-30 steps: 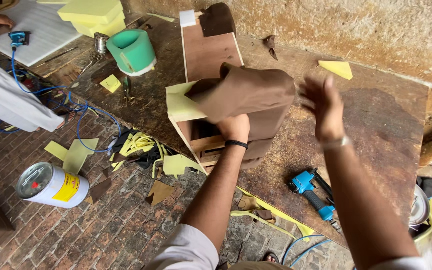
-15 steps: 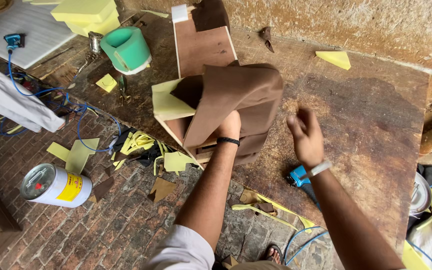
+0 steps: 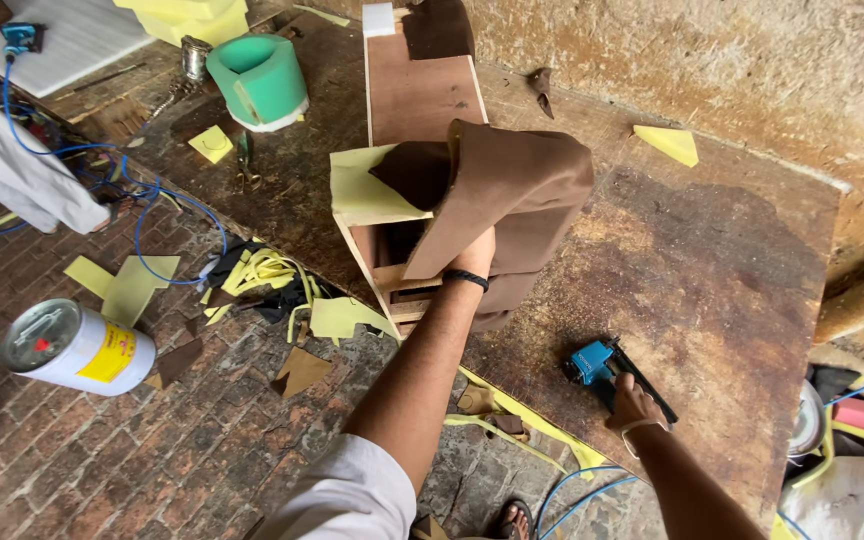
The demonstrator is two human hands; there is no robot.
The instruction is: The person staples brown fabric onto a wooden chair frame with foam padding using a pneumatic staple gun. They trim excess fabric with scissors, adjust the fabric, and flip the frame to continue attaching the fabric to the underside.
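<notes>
My right hand [image 3: 634, 402] is low on the worn brown wooden counter [image 3: 732, 300]. It is closed around the handle of a blue and black staple gun [image 3: 602, 368] that lies flat on the counter, near its front edge.

My left hand [image 3: 476, 255] is higher up, with a black band on the wrist. It grips a fold of soft brown cloth [image 3: 512, 195]. The cloth hangs over the top of a small open wooden box frame [image 3: 392, 270] that stands on the counter. A flat piece of pale yellow foam [image 3: 364, 190] sits on the left side of that frame, next to the cloth.

Down on the red brick floor [image 3: 132, 460], on my left, lies a white round can with a yellow label [image 3: 74, 347]. Yellow foam scraps [image 3: 252, 272] are all around it.

Farther back, a long brown wooden board [image 3: 417, 95] runs away from the frame. Left of it stands a green foam roll [image 3: 257, 78]. A yellow foam wedge [image 3: 668, 143] lies far off on the right, by the rough wall.
</notes>
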